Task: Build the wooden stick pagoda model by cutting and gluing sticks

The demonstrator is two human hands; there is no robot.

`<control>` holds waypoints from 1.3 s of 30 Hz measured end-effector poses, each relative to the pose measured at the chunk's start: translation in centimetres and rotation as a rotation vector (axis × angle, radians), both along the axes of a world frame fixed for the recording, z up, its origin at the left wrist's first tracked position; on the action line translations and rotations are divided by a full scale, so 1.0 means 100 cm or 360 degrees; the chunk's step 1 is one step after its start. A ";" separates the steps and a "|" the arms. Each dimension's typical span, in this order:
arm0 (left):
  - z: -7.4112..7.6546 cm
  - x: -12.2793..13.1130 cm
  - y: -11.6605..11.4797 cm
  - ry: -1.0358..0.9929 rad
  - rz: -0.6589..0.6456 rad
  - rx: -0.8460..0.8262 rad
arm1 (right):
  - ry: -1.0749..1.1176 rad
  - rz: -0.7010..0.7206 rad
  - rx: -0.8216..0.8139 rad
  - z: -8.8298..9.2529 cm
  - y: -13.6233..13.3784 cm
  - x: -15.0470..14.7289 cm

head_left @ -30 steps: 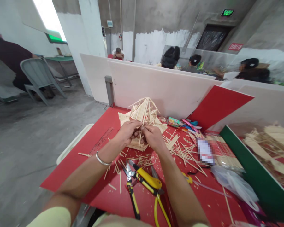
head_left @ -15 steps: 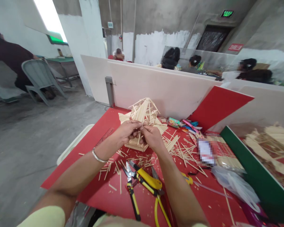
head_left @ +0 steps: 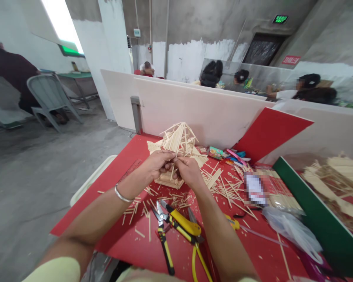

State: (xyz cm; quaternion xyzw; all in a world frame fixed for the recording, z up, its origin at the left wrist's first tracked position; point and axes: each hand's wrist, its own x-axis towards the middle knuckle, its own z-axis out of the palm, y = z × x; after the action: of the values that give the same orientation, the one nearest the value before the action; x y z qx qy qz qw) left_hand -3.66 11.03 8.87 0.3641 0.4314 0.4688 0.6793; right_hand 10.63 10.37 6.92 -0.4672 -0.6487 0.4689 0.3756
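Note:
A small pavilion-like model (head_left: 182,137) built of thin wooden sticks stands on the red table, with a pointed roof partly covered by sticks laid side by side. My left hand (head_left: 159,161) is closed at the front roof edge, thumb and forefinger pinched on a wooden stick (head_left: 172,171). From the other side my right hand (head_left: 187,169) pinches at the same spot, its fingertips almost touching the left ones. The fingers partly cover the stick and the model's front. Below them shows the model's flat base (head_left: 168,182).
Pruning shears (head_left: 161,219), a yellow utility knife (head_left: 184,221) and yellow-handled pliers (head_left: 198,254) lie near the front edge. Loose sticks (head_left: 223,186) are strewn to the right, beside a plastic bag (head_left: 291,227) and green divider (head_left: 314,211). A white panel (head_left: 200,113) rises behind.
My hands stay pinched at the roof edge with barely any movement. The view has shifted very slightly. In the background, a person at the right has moved an arm.

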 end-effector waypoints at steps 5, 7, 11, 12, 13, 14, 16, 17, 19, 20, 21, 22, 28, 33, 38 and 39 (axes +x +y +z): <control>-0.001 0.001 -0.001 -0.0013 -0.0011 0.0018 | -0.0014 -0.0008 0.0003 0.001 -0.001 -0.001; 0.000 0.001 -0.002 -0.0013 -0.0006 0.0013 | -0.0022 -0.0009 0.0005 0.001 -0.001 -0.001; 0.001 0.000 -0.006 -0.0022 -0.0005 -0.0022 | -0.0061 0.0002 0.0043 -0.001 -0.005 0.000; 0.002 0.000 -0.009 -0.0031 -0.0012 -0.0027 | -0.0075 0.0000 0.0063 -0.001 -0.007 0.000; 0.002 0.000 -0.012 -0.0044 -0.0018 -0.0028 | -0.0089 -0.0004 0.0087 0.000 -0.011 0.000; 0.002 -0.001 -0.017 -0.0058 -0.0020 -0.0022 | -0.0101 -0.0012 0.0116 0.001 -0.016 0.000; 0.002 0.001 -0.031 -0.0074 -0.0001 0.0022 | -0.0112 -0.0036 0.0166 0.003 -0.032 0.001; 0.000 0.003 -0.040 -0.0075 0.0017 0.0062 | -0.0121 -0.0053 0.0193 0.004 -0.042 0.002; -0.004 0.008 -0.060 -0.0079 0.0038 0.0164 | -0.0166 -0.0088 0.0288 0.003 -0.065 0.005; -0.008 0.012 -0.071 -0.0092 0.0032 0.0198 | -0.0196 -0.0106 0.0353 -0.001 -0.077 0.007; -0.013 0.016 -0.081 -0.0102 0.0016 0.0213 | -0.0224 -0.0116 0.0420 -0.006 -0.089 0.010; -0.018 0.019 -0.091 -0.0104 0.0000 0.0214 | -0.0244 -0.0127 0.0480 -0.013 -0.101 0.014; -0.069 0.015 -0.131 0.0100 0.0105 0.0314 | -0.0510 -0.0343 0.0417 -0.091 -0.169 0.057; -0.111 -0.009 -0.152 0.0112 0.0129 0.0220 | -0.1076 -0.0401 0.0453 -0.140 -0.214 0.089; -0.130 -0.019 -0.164 0.0244 0.0205 0.0272 | -0.1395 -0.0508 0.0666 -0.132 -0.217 0.086; -0.131 -0.018 -0.164 0.0261 0.0205 0.0279 | -0.1435 -0.0518 0.0707 -0.126 -0.213 0.083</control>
State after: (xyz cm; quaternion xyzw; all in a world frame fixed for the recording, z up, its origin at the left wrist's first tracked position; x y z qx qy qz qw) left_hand -5.50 -5.41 -4.25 0.4306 0.4653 0.5162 0.5758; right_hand 18.94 -10.97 -5.73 -0.6264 -0.7486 0.0081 0.2171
